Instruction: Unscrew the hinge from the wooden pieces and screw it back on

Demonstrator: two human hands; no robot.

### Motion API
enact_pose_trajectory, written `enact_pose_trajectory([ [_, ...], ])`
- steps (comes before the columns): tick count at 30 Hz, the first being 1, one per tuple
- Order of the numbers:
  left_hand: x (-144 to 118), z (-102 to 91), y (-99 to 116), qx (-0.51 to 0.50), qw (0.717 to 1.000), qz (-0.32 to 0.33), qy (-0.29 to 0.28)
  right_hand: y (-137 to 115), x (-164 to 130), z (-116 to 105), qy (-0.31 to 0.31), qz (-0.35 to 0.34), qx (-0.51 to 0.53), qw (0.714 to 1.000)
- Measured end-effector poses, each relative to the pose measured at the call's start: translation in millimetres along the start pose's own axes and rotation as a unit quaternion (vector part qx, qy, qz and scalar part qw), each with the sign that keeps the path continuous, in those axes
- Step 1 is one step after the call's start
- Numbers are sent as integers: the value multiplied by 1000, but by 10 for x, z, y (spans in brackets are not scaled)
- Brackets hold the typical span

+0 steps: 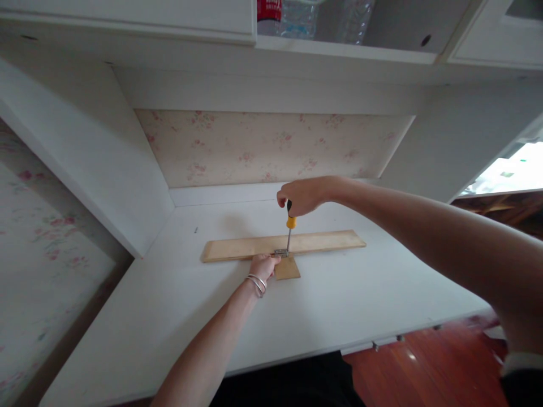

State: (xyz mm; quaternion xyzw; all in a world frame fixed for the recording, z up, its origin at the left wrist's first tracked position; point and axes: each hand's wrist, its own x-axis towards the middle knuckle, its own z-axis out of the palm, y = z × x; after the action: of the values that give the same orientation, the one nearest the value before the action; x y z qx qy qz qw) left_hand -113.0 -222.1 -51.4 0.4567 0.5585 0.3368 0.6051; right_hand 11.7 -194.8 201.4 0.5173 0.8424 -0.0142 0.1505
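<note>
A long, narrow wooden board (237, 247) lies across the white desktop, with a small square wooden piece (288, 268) at its near edge. Where the two meet sits a metal hinge (280, 252). My right hand (306, 195) is wrapped round the black and yellow handle of a screwdriver (291, 222), which stands nearly upright with its tip at the hinge's right end. My left hand (263, 265), with silver bangles at the wrist, is closed at the hinge's left side, its fingertips on the hinge and against the wood. Any screw under the tip is too small to make out.
The white desktop (360, 305) is bounded by a side panel (85, 124) on the left and another on the right. Overhead, a shelf (348, 51) holds plastic bottles (299, 20). Drawer knobs (375, 346) stick out below the front edge, above a red wooden floor (407, 373).
</note>
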Motion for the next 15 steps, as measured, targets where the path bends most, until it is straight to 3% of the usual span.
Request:
enact_pose_trajectory([
  [6, 18, -4, -12, -3, 1000, 1, -1, -24, -13, -16, -41, 52, -15, 998],
  [9, 20, -7, -20, 1, 1000, 2, -1, 0, -6, -6, -3, 15, -15, 1000],
  [15, 27, -6, -26, 4, 1000, 4, 1, 24, 24, 25, -16, 72, -20, 997],
])
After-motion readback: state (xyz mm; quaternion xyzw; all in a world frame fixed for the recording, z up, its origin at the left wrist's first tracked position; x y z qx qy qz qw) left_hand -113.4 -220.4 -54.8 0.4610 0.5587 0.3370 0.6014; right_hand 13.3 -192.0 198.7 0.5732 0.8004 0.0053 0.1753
